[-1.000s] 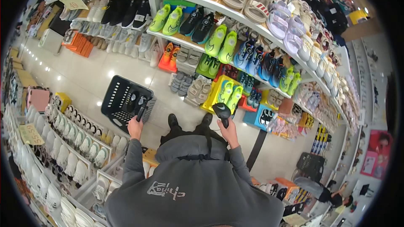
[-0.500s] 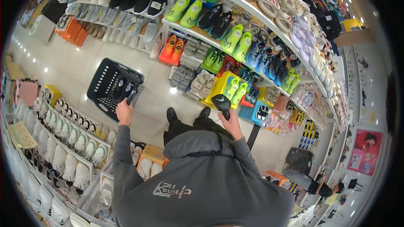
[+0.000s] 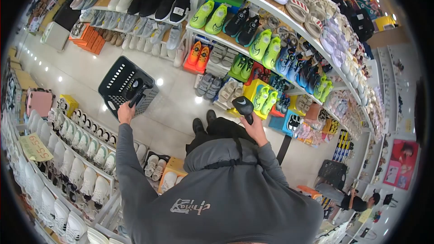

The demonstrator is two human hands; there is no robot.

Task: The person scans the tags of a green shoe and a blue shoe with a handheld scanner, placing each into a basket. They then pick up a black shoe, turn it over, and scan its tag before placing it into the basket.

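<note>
My left hand (image 3: 125, 113) is closed around the handle of a dark plastic shopping basket (image 3: 116, 73) with slotted sides. The basket hangs tilted over the floor, its opening partly towards me. Dark items (image 3: 132, 89), which look like shoes, lie inside it, partly behind the handle. In my right hand (image 3: 257, 131) is a black handheld barcode scanner (image 3: 243, 105), gripped by its handle with the rounded head pointing away from me. Nearest beyond the scanner are bright yellow-green sneakers (image 3: 262, 98) on yellow boxes.
Shelves of sneakers and sandals (image 3: 262, 45) curve along the front and right. White shoes (image 3: 68, 158) line racks at the left. A pink suitcase (image 3: 40, 101) stands far left. Another person (image 3: 357, 202) is at the lower right, near a dark basket (image 3: 332, 172). Pale tiled floor (image 3: 167, 119) runs between the shelves.
The basket has swung and tilted, and my left hand sits slightly further left. The surrounding shelves have shifted a little to the right in view. Both hands keep their holds.
</note>
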